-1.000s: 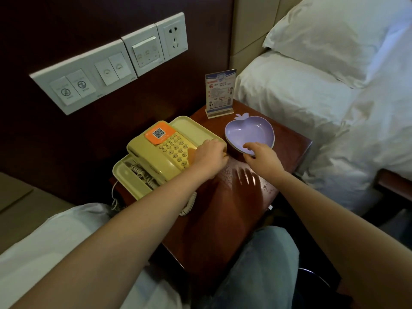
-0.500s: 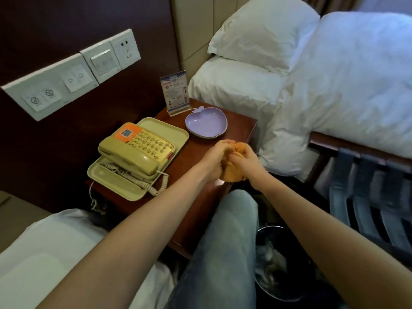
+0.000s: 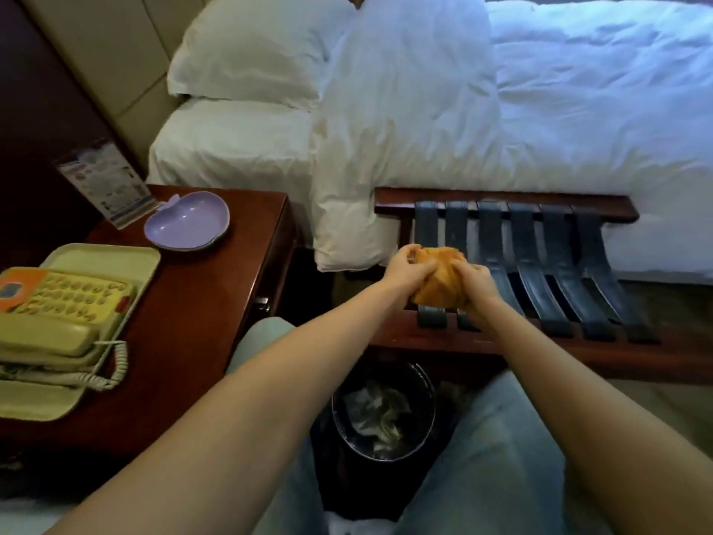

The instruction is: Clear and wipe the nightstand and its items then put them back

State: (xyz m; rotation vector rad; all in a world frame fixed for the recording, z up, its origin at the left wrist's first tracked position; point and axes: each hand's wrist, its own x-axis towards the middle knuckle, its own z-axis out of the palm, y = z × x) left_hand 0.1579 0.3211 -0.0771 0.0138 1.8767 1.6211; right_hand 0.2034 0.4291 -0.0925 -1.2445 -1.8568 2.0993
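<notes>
From the head view, the left hand (image 3: pixel 406 269) and right hand (image 3: pixel 475 284) both clutch a bunched orange cloth (image 3: pixel 440 278) above the dark strapped wooden luggage rack (image 3: pixel 540 272). On the reddish-brown wooden nightstand (image 3: pixel 200 303) sit a yellow corded telephone (image 3: pixel 65 307), a lilac apple-shaped dish (image 3: pixel 187 222) and an upright card sign (image 3: pixel 106 183).

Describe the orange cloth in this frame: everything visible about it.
The orange cloth is a soft, plain orange-yellow fabric bunched into a rounded, creased wad, with no print visible. It is held off any surface between the left hand and the right hand, whose fingers press into it from either side. It sits above the near edge of the strapped luggage rack, to the right of the nightstand, touching neither as far as can be seen. Whether it is damp cannot be told.
</notes>
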